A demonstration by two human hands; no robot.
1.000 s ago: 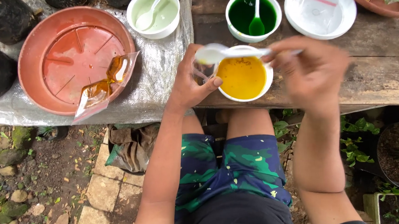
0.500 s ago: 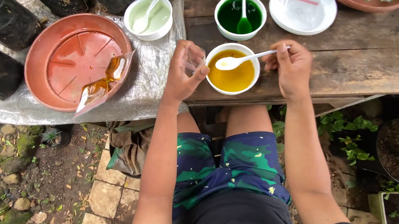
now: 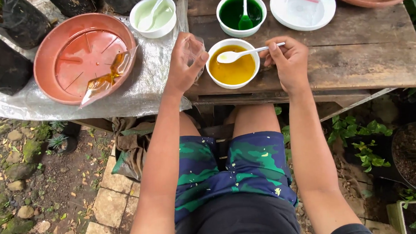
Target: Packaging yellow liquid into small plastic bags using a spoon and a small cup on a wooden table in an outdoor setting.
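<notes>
Gripping a white plastic spoon (image 3: 242, 54) over a bowl of yellow liquid (image 3: 233, 64), the right hand (image 3: 288, 63) works while the left hand (image 3: 182, 63) pinches a small clear plastic bag (image 3: 196, 50).

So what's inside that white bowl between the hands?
The bowl holds an orange-yellow liquid, with a white spoon resting across it, its handle in the right hand. The liquid is opaque, so anything under its surface is hidden.

weathered wooden table (image 3: 366, 56); dirt ground with stones (image 3: 26, 188); paving bricks (image 3: 110, 205); green plants (image 3: 360, 132); daylight
</notes>
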